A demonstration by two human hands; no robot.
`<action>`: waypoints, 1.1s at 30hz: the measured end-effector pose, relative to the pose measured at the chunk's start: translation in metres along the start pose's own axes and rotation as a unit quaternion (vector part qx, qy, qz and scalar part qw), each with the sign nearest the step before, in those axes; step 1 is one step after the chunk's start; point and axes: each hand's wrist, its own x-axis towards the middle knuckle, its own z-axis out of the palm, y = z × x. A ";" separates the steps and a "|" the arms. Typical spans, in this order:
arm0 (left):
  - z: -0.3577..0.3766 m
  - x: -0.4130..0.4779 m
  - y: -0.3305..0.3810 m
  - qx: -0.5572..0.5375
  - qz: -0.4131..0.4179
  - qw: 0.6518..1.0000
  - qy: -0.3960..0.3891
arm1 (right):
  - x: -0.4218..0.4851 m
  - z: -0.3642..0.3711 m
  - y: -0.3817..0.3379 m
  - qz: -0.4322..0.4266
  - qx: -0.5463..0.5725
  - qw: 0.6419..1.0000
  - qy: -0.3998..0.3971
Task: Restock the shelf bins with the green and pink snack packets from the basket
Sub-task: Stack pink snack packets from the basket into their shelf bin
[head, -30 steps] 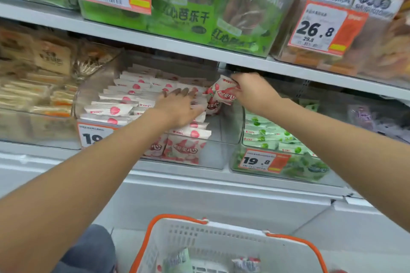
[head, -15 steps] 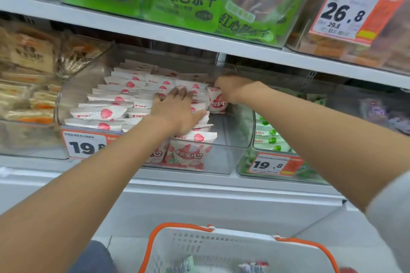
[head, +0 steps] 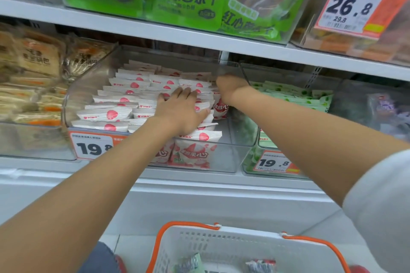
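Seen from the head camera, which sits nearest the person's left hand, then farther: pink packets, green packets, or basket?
1. The pink packets: touching, right under the left hand.
2. The green packets: neighbouring bin, to its right.
3. The basket: well below the shelf, nearest the camera.

Lighting: bright, even, diffuse; source out of view.
Shadows: soft, under the upper shelf [head: 199,39], dimming the back of the clear bins [head: 235,142].
Glare: pale sheen on bin walls and green bags [head: 188,0].
Blur: slight smear throughout; price tags [head: 352,4] legible, small print not.
Distortion: wide-angle bowing of shelf edges; forearms [head: 66,217] stretched toward the lower corners.
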 end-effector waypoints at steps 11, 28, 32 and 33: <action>-0.015 -0.082 0.045 -0.144 0.000 0.967 0.211 | -0.130 0.000 -0.002 -0.065 0.194 0.967 0.153; 0.204 -0.213 0.061 -0.108 -0.096 0.924 -0.355 | -0.358 0.349 0.011 0.103 0.352 0.860 -0.356; 0.225 -0.223 0.059 -0.086 -0.096 0.919 -0.373 | -0.349 0.377 -0.021 0.101 0.386 0.843 -0.362; 0.229 -0.225 0.058 -0.078 -0.093 0.917 -0.380 | -0.346 0.381 -0.033 0.083 0.396 0.835 -0.373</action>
